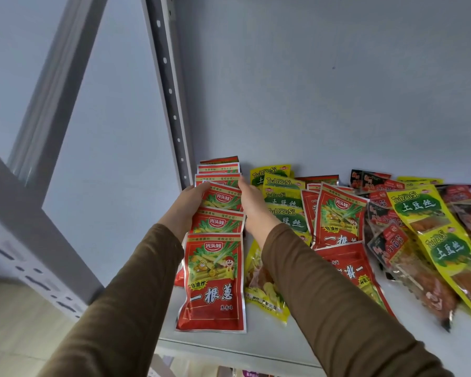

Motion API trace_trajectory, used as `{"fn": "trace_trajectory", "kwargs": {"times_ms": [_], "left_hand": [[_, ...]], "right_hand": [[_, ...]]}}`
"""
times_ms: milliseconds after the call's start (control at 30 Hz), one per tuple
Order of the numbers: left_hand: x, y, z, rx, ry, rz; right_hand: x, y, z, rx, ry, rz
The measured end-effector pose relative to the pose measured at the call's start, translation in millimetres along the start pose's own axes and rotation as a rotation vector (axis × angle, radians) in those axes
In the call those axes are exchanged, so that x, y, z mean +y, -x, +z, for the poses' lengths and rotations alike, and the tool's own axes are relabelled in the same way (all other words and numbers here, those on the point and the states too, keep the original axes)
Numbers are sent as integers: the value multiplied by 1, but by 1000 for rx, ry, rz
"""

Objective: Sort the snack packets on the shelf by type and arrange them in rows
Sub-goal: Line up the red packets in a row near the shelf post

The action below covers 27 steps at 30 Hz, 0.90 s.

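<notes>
Shelf (256,346) is white metal, with packets spread across it from the left upright (172,104) to the right edge. The red row (215,240) sits at far left – overlapping red scallion-stick packets, shingled front to back, long axis running away from the person toward the back wall. Both hands bracket its far half: the left hand (186,205) presses the left edge with its thumb over a packet face, the right hand (252,202) lies flat against the right edge, fingers straight. Neither hand lifts anything; it looks like squaring-up.

The next move probably turns on the loose red packets (337,216) – just right of the right hand, past the yellow TuDouSi row (283,202), so the right hand is nearer. They lie skewed, one upside down.

Further right, dark-and-red packets (386,235) and long yellow TuDouSi strips (430,229) are still jumbled.
</notes>
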<state>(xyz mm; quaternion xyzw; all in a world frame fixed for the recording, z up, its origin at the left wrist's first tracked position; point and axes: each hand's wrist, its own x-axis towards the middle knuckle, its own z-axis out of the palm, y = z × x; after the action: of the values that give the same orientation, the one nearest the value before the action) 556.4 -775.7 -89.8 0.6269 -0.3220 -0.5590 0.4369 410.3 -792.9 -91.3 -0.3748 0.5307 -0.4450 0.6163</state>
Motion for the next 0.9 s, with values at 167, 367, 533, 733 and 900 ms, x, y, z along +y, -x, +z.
{"fn": "trace_trajectory", "kwargs": {"times_ms": [167,367,533,733,900], "left_hand": [[4,-7,-1,-9,-38,6],[7,-10,-4,47,-57,32],[3,-7,-9,123,-169,95],[2,10,-7,38,-113,-6],[3,28,-11,188,-200,141]], "right_hand": [[4,1,4,-1,-109,60],[11,1,11,-15,-171,36],[17,0,1,19,-159,-45],[17,12,6,-32,-88,-36],[9,29,-5,-34,-185,-25]]}}
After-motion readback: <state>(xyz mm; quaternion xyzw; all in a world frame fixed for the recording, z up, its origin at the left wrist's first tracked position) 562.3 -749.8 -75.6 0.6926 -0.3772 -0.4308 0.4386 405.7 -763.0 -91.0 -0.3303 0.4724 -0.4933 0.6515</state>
